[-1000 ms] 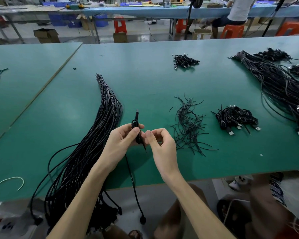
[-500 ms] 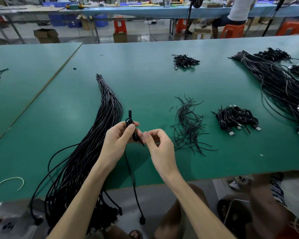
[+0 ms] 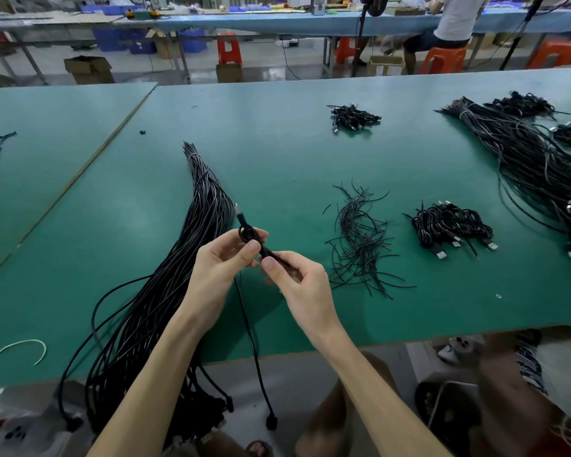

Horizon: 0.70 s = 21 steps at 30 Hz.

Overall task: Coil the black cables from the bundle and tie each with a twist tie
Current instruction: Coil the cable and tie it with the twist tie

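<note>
My left hand (image 3: 223, 262) pinches a small loop of one black cable (image 3: 248, 328) between thumb and fingers, its plug end sticking up past the fingertips. My right hand (image 3: 297, 278) pinches the same cable just to the right of the loop. The rest of that cable hangs down over the table's front edge, ending in a connector. A long bundle of black cables (image 3: 192, 258) lies to the left of my hands. Loose black twist ties (image 3: 360, 239) lie scattered to the right, and a heap of coiled, tied cables (image 3: 449, 225) sits beyond them.
The green table (image 3: 277, 153) also holds another small heap of coiled cables (image 3: 353, 115) at the back, a second large cable bundle (image 3: 524, 159) at the right, and a white tie (image 3: 17, 349) near the front left. A person sits at a far bench.
Both hands have tilted the looped cable to the left, so its plug end now leans left toward the bundle. The right hand's pinch has shifted slightly along the cable.
</note>
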Each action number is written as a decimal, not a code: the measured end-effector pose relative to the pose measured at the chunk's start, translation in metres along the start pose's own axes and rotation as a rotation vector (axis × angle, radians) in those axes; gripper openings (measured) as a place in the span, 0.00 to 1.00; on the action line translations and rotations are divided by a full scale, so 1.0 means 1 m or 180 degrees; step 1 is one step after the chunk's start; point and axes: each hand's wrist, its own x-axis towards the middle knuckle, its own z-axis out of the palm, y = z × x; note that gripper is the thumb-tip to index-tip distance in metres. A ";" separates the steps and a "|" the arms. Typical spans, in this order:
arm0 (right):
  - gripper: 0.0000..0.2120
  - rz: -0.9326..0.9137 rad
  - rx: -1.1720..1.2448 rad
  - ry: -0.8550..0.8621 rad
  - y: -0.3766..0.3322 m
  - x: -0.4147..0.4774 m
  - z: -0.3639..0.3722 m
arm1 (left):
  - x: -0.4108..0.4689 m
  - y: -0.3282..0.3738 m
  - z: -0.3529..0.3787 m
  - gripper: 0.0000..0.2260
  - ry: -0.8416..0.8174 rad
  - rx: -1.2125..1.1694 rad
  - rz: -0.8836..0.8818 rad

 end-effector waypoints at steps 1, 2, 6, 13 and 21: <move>0.07 0.0022 0.0022 -0.0001 0.000 0.000 0.000 | 0.000 0.000 0.000 0.18 -0.0007 -0.0047 -0.0035; 0.09 0.0035 0.0028 0.0005 0.000 0.000 -0.001 | 0.000 0.000 0.001 0.18 -0.0022 -0.0093 -0.0050; 0.10 0.0069 -0.0032 -0.0021 0.002 0.001 -0.002 | -0.001 0.002 0.002 0.14 -0.0035 -0.0052 -0.0010; 0.08 0.0097 -0.0164 0.0021 0.007 0.002 -0.002 | -0.003 0.004 0.008 0.07 0.0216 0.0109 0.0074; 0.13 0.0112 -0.0293 0.0041 0.006 0.001 0.000 | -0.004 0.003 0.012 0.10 0.0318 0.0267 0.0137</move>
